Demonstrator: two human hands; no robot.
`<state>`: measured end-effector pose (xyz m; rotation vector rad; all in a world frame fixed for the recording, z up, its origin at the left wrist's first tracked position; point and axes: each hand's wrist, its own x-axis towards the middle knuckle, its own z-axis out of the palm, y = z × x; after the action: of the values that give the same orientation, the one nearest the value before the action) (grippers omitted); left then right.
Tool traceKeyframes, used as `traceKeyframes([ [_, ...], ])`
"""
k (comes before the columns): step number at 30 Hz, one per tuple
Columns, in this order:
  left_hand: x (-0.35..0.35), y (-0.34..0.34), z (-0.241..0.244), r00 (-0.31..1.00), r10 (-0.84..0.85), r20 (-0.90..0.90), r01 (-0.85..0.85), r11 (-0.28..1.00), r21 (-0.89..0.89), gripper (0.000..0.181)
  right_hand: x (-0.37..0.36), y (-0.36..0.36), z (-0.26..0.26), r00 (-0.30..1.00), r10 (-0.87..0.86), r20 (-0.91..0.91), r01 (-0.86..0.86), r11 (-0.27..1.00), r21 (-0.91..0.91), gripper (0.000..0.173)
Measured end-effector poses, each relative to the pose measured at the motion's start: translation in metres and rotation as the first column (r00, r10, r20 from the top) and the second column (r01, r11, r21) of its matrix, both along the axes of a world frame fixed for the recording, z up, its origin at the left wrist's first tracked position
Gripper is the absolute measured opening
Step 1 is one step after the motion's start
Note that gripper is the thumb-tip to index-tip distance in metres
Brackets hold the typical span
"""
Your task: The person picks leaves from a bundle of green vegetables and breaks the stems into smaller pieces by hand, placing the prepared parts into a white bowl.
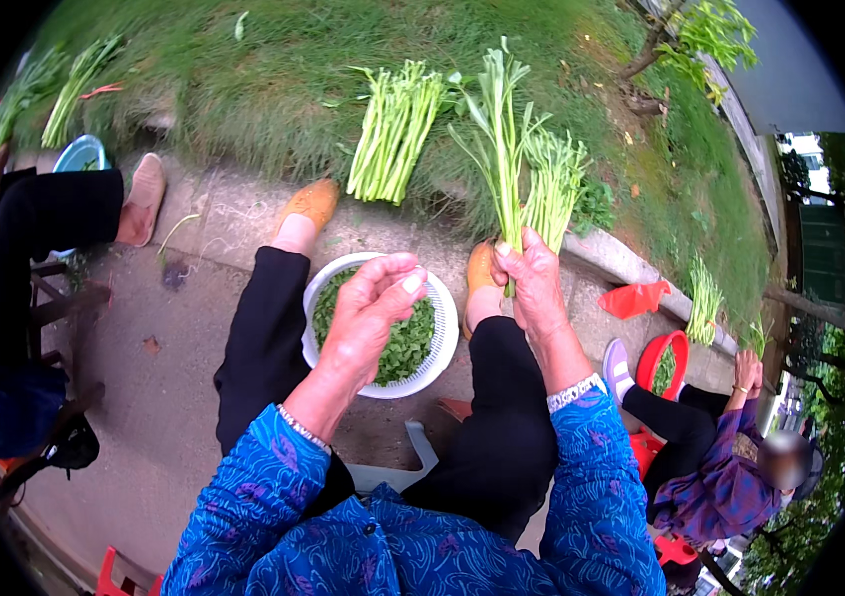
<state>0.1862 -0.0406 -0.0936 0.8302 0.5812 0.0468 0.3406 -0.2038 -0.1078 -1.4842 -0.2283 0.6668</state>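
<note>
My right hand (534, 276) is closed around the lower ends of a small bunch of leafy green stalks (503, 149), which point up and away from me. My left hand (374, 313) hovers over a white slotted plastic basket (446, 320), its fingers curled in and the thumb drawn up against them. Nothing shows between those fingertips. Chopped or plucked green leaves (403, 350) fill much of the basket, which stands on the ground between my feet. Part of the basket is hidden under my left hand and wrist.
A bundle of trimmed stalks (396, 134) lies on the grass edge, another bundle (553, 182) behind my right hand. A red plastic bag (634, 298) rests near the stone curb (608, 257). People sit on both sides, beside a red basin (683, 357) and a blue basin (83, 154).
</note>
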Motion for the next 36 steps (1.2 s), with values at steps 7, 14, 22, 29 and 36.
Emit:
traceKeyframes([
  [7,-0.006,0.009,0.013,0.962,0.038,0.271,-0.023,0.998,-0.058,0.049,-0.075,0.049,0.025,0.913,0.267,0.310,-0.196,0.950,-0.243,0.024],
  [14,-0.009,0.000,0.007,0.960,0.171,0.222,-0.161,0.985,-0.063,0.032,-0.116,0.062,0.011,0.757,0.370,0.539,-0.041,0.850,-0.525,0.044],
  [22,-0.012,-0.007,-0.004,0.953,0.274,0.126,-0.278,0.961,0.010,0.023,-0.138,0.063,0.011,0.643,0.484,0.593,-0.045,0.797,-0.602,0.052],
  [29,-0.007,0.013,-0.002,0.962,0.267,0.051,-0.261,0.960,-0.098,0.014,-0.119,0.064,0.012,0.882,0.352,0.312,-0.306,0.933,-0.188,0.059],
  [36,-0.002,0.017,0.005,0.935,0.338,0.110,-0.305,0.921,-0.241,0.005,-0.086,0.039,0.029,0.862,0.191,-0.470,-0.051,0.954,0.294,0.034],
])
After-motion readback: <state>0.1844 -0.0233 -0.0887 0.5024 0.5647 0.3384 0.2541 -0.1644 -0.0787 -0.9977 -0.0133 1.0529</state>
